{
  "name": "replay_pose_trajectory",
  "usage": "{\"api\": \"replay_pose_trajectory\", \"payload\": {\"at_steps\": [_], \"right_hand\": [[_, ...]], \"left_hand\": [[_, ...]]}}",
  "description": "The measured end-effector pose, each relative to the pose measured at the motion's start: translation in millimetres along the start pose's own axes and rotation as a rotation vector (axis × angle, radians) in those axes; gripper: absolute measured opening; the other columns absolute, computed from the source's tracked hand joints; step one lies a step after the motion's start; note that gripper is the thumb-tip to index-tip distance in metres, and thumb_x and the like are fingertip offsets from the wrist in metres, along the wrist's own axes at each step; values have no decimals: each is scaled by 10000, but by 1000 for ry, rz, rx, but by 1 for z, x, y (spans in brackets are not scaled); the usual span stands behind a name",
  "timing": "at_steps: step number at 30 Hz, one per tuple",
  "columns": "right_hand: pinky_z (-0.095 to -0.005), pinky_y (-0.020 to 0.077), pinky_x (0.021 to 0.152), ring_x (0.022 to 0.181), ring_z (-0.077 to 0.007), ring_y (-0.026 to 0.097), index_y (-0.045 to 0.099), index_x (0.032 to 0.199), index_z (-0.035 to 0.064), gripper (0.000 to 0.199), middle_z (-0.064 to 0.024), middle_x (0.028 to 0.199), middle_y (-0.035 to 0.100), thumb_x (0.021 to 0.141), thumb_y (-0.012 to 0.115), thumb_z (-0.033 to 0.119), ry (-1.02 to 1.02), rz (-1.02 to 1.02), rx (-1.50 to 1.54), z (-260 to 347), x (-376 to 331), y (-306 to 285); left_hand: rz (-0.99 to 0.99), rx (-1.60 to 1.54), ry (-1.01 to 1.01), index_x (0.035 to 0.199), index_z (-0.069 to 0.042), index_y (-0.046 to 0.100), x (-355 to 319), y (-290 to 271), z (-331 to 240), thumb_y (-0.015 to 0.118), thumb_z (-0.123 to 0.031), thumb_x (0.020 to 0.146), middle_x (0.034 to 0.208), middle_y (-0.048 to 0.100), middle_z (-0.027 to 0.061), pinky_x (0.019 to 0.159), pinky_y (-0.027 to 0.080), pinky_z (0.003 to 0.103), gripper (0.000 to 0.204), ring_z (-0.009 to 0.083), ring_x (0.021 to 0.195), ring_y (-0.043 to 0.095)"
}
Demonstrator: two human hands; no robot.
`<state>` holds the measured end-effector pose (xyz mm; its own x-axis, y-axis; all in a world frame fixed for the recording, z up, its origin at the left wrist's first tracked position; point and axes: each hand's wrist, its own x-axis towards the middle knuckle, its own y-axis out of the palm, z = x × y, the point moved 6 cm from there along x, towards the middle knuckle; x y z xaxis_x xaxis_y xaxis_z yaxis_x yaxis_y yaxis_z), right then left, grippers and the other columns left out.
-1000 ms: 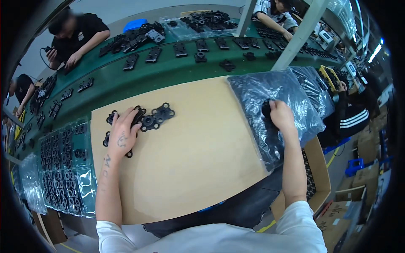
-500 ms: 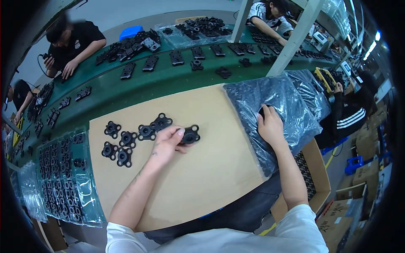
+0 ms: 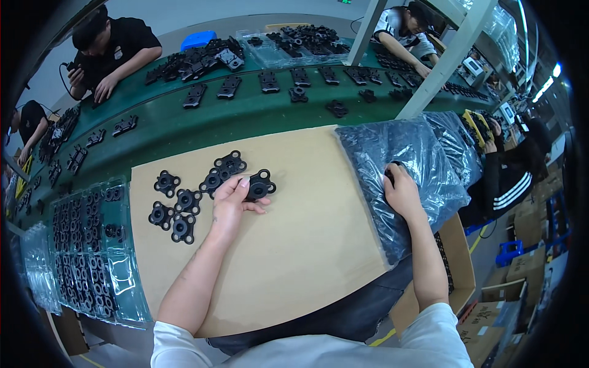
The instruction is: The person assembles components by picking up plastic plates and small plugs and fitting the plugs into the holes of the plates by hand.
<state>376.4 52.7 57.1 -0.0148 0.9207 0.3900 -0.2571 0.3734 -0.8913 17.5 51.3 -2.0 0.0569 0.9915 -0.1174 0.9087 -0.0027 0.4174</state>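
Note:
Between the thumb and fingers of my left hand (image 3: 228, 205) is a black flanged part (image 3: 261, 186) with a round hub and ringed ears, held over the tan cardboard sheet (image 3: 294, 257). Several similar black parts (image 3: 183, 227) lie on the sheet's left side, and two more (image 3: 230, 164) sit just behind my left hand. My right hand (image 3: 405, 195) rests on a clear plastic bag (image 3: 429, 153) full of dark contents at the sheet's right edge. Its fingers are curled around a small dark piece that is mostly hidden.
Beyond the sheet runs a green conveyor belt (image 3: 257, 112) carrying rows of black parts. A clear tray (image 3: 86, 264) of ring-shaped parts stands at left. A grey post (image 3: 451, 58) rises at the bag's far side. An open carton (image 3: 464, 270) is at right; co-workers sit around the belt.
My left hand has shifted left with the flanged part, nearer the other parts. My right hand stays at the bag, fingers still curled. The whole view has shifted slightly.

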Motion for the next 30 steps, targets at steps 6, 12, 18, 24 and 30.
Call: {"api": "replay_pose_trajectory", "payload": {"at_steps": [6,12,18,24,30], "right_hand": [[-337,479,679,657,-279,583,633,972,24,189,-111,814,652,821,588,129,266,335,229,-7,17,5],[-305,476,643,627,-228,575,653,929,5,158,-97,800,653,810,602,94,-7,-39,182,-7,20,-7],[-283,480,608,613,-220,585,666,900,23,130,-85,829,663,778,625,45,55,-241,270,-11,6,-15],[-310,491,632,633,-240,598,670,897,51,124,-92,796,648,785,625,78,-37,-126,102,-5,11,2],[-342,492,669,676,-260,607,669,902,57,126,-102,789,644,791,626,97,2,-77,-42,3,5,8]], "left_hand": [[42,-49,-22,1101,48,480,4,-8,2,382,-160,981,934,626,192,510,518,256,259,242,663,651],[9,-260,-39,1128,38,467,13,2,-1,381,-171,979,949,627,192,509,517,256,271,244,656,649],[168,-454,-130,1160,39,446,12,9,1,397,-151,968,989,619,193,524,529,262,274,249,680,654],[266,-476,-157,1182,37,435,13,7,3,411,-153,961,1036,603,202,564,547,280,293,251,694,648],[283,-475,-159,1212,44,418,17,7,10,425,-139,955,1044,600,213,602,556,293,316,260,710,649]]}}
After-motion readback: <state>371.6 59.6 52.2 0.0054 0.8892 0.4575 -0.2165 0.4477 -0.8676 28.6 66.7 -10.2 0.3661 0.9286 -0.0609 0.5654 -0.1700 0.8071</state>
